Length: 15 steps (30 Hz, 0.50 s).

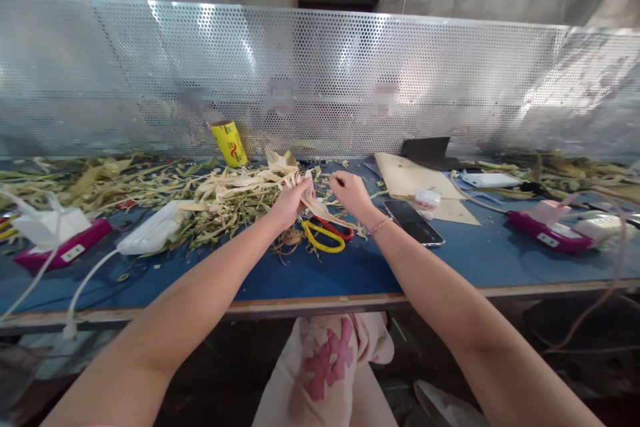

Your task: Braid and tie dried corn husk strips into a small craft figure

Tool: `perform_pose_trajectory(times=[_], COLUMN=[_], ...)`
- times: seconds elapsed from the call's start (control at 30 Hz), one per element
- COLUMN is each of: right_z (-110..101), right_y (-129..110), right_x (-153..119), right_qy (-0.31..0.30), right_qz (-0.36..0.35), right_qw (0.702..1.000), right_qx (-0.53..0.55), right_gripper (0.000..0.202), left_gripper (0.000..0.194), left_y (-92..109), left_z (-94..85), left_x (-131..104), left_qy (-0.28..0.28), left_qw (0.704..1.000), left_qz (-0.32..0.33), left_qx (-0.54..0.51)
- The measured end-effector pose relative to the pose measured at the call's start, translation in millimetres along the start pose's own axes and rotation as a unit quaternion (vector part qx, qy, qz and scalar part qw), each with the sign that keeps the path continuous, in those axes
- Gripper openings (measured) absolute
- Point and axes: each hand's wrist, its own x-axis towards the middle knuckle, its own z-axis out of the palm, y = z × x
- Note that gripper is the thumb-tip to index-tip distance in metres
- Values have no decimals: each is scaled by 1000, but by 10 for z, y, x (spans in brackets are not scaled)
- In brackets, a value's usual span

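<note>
My left hand (291, 203) is closed around pale, dried husk-like leaves (313, 200), whose thin strips hang down to the right. Just right of it, my right hand (353, 192) is raised with its fingers curled together; whatever they may pinch is hidden. Below the hands lie scissors with a yellow handle loop (324, 243) and a red one (345, 232), their blades out of sight. A small brown, dry, roundish piece (293, 237) rests beside the scissors. Behind and left of my left hand spreads a heap of dried leaves and stems (220, 197).
A tilted yellow cardboard tube (230, 143) stands by the perforated metal screen (320, 80). Right of my hands are a phone (415, 223), brown cardboard (415, 177) and a purple power strip (550, 233). Leftward lie a white device (153, 230) and another purple strip (70, 250).
</note>
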Motion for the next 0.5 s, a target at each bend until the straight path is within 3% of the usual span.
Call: perform_pose_trajectory(times=[0.2, 0.37, 0.5], right_z=[0, 35, 8], right_y=[148, 250, 305], right_x=[74, 138, 178], right_qy=[26, 68, 123], right_qz=[101, 181, 205], right_qw=[987, 944, 914], right_qx=[121, 267, 327], right_gripper=[23, 21, 21], left_gripper=[26, 22, 23], left_y=[2, -1, 29], left_z=[-54, -78, -120], left_x=[49, 92, 131], left_qy=[27, 85, 129], left_qw=[1000, 995, 989], left_qz=[-1, 16, 17], left_qx=[-13, -59, -74])
